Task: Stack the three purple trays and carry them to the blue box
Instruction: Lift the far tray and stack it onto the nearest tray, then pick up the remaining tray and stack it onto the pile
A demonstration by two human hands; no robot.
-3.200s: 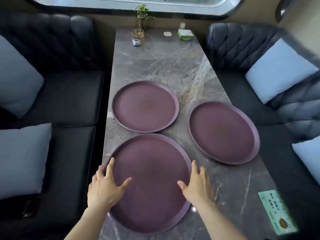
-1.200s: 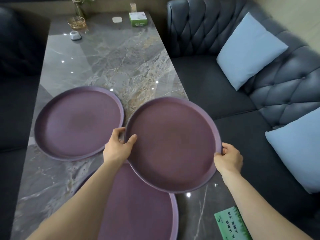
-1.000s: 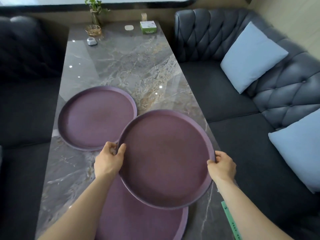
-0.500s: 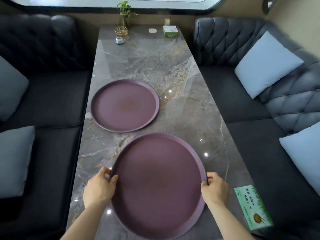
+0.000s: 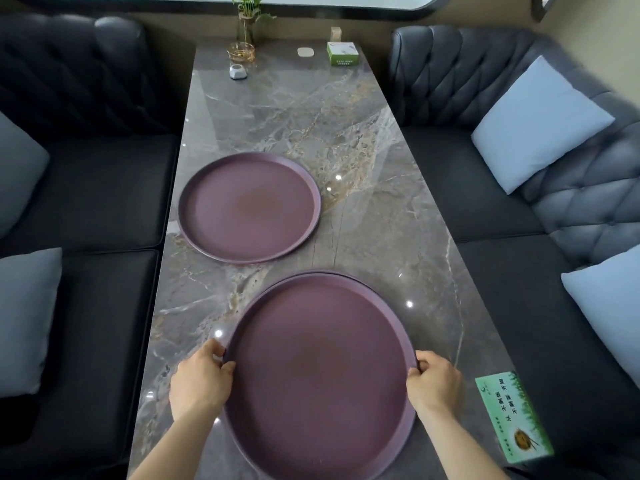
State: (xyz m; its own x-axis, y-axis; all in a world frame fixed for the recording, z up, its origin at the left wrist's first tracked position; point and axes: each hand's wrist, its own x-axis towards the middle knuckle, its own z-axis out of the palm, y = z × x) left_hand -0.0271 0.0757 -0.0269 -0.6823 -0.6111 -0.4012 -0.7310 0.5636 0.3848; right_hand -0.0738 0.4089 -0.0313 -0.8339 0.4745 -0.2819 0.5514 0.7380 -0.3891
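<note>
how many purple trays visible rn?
3. One tray lies alone mid-table toward the left edge. A top tray sits near the person, held by left hand and right hand. Beneath it, only the rim of another shows.

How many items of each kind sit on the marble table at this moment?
Purple trays: 3, a far tray lying alone and a top tray stacked on a bottom tray
Green boxes: 1, green box
Green cards: 1, green card
Potted plants: 1, plant
Glass dishes: 1, dish
Small white items: 2, grey-white piece, white pad
Total: 9
</note>
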